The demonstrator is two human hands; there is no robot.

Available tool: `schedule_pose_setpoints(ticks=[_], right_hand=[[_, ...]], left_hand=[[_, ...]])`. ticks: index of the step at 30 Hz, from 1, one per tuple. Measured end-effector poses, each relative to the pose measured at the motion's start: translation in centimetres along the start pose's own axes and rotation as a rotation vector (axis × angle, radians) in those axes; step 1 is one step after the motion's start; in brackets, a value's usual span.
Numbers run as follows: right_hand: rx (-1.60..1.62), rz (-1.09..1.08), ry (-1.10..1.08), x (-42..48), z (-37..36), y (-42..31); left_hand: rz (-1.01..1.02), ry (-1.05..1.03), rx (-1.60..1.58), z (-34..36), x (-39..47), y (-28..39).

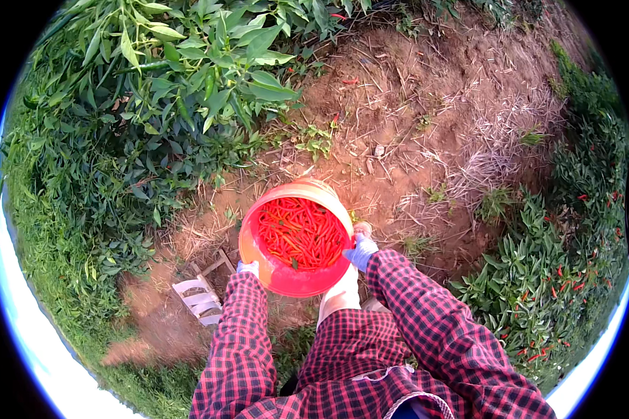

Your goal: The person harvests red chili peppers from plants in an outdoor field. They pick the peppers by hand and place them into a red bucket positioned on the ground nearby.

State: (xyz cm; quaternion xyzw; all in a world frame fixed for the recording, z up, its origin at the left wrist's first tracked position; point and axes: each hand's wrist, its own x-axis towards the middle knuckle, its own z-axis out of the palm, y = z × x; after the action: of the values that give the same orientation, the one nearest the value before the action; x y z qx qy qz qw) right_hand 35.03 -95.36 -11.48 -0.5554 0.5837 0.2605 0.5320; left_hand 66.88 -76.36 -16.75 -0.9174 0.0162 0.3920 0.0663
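Observation:
A red plastic bucket is held in front of my body, its mouth tilted up toward me. Inside lies a heap of slender red chili peppers, with a few green bits of leaf among them. My left hand, in a pale glove, grips the rim at the lower left. On the right side of the rim, my right hand holds on, gloved as well. The fingers of both hands are partly hidden by the bucket and sleeves.
Leafy chili plants with green peppers grow high at the left. More plants with red peppers line the right. A small slatted stool stands at lower left. Dry stalks litter the soil path, and a few red chilies lie there.

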Motion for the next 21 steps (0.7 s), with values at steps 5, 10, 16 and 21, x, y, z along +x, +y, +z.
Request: schedule_pose_setpoints(ticks=[5, 10, 16, 21], right_hand=[[0.115, -0.016, 0.17, 2.2, -0.8, 2.1], [0.151, 0.075, -0.035, 0.8, -11.3, 5.4], [0.521, 0.181, 0.112, -2.7, -20.7, 16.4], [0.819, 0.202, 0.377, -5.7, -25.8, 27.1]], left_hand=[[0.154, -0.151, 0.407, -1.3, -4.1, 1.5], [0.158, 0.02, -0.023, -3.0, -11.7, 11.1], [0.539, 0.104, 0.367, 0.3, -21.9, 28.3], [0.71, -0.175, 0.417, 7.1, -29.4, 40.0]])
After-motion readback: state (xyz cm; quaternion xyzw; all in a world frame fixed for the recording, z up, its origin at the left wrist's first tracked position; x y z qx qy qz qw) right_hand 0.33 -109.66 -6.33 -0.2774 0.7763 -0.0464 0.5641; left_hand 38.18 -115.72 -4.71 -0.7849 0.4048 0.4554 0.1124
